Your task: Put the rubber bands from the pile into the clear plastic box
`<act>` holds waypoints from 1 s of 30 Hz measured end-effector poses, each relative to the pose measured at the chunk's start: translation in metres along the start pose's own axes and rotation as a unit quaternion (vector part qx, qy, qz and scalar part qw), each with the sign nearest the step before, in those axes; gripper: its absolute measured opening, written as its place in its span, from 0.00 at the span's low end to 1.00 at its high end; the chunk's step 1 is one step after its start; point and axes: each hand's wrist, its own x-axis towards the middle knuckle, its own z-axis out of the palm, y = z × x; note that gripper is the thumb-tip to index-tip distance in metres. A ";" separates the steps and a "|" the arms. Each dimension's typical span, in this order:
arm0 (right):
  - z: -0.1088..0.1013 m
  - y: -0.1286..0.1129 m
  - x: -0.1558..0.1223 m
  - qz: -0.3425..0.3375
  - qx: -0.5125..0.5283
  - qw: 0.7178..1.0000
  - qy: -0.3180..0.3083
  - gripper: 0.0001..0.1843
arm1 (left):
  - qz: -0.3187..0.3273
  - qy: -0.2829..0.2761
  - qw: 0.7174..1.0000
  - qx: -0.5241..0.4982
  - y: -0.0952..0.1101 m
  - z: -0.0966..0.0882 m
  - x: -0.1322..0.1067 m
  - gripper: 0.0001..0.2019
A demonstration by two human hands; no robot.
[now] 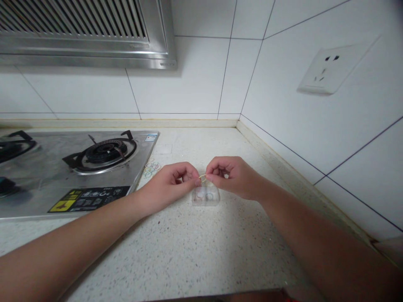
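Observation:
Between my two hands a thin yellow rubber band is pinched at both ends. My left hand grips its left side between thumb and forefinger, with the other fingers curled. On the other side my right hand pinches it the same way. Just below the fingertips, a small clear plastic box lies on the counter with small things inside that I cannot make out. A loose pile of colourful rubber bands lies left of my left hand, beside the stove.
A gas stove with black burners fills the left side of the speckled counter. Above it hangs a metal range hood. White tiled walls meet in the back right corner, and a wall socket is on the right.

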 end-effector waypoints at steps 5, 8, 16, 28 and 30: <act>0.000 0.000 0.000 0.004 0.003 1.000 -0.013 0.07 | 0.003 0.001 1.000 0.002 0.000 0.000 0.000 0.12; 0.001 -0.001 0.000 0.008 0.011 1.000 -0.019 0.07 | 0.008 0.004 1.000 -0.006 -0.001 0.000 0.000 0.12; 0.001 0.003 0.000 0.028 0.039 0.999 -0.024 0.08 | 0.007 0.003 1.000 -0.005 -0.002 0.000 -0.001 0.11; -0.002 0.004 0.001 0.031 0.045 0.999 -0.001 0.10 | -0.003 -0.009 1.000 -0.011 -0.001 0.000 -0.001 0.12; -0.002 0.004 0.001 0.034 0.067 0.997 0.002 0.09 | -0.007 -0.010 1.000 -0.007 0.000 0.000 -0.001 0.12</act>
